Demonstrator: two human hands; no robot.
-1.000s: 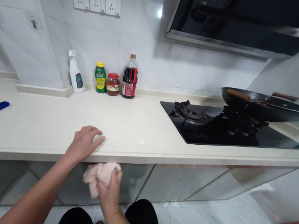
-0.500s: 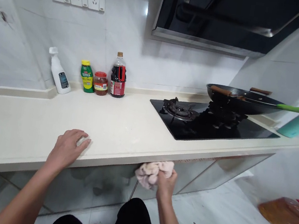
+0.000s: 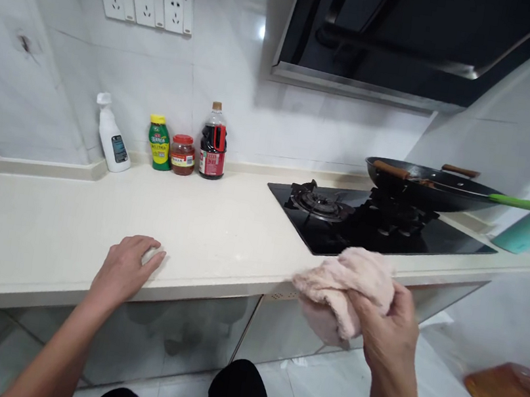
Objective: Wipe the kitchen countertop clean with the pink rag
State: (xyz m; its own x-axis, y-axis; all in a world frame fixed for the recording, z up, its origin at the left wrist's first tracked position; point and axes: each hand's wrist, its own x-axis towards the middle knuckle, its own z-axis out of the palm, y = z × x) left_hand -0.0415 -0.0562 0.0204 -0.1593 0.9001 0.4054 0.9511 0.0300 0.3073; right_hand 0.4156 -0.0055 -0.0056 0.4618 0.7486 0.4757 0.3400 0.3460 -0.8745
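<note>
A crumpled pale pink cloth (image 3: pixel 352 284) is bunched in my right hand (image 3: pixel 392 330), whose thumb and fingers are closed on it. The cloth hangs in front of the counter's front edge, just below the near side of the black gas hob (image 3: pixel 310 228). My left hand (image 3: pixel 128 267) rests on the cream countertop (image 3: pixel 221 225) close to its edge. Its fingers are loosely curved, with a gap between thumb and fingertips and nothing visible in it.
Against the wall stand a white spray bottle (image 3: pixel 116 146), a green squeeze bottle (image 3: pixel 159 146), a red-lidded jar (image 3: pixel 182 158) and a dark sauce bottle (image 3: pixel 213 151). A wok (image 3: pixel 446 186) sits on the hob beneath the range hood (image 3: pixel 377 49). An amber container (image 3: pixel 505 390) is on the floor.
My right hand has moved up and to the right with the cloth, away from beneath the counter's edge. My left hand stays on the countertop; the view has shifted slightly.
</note>
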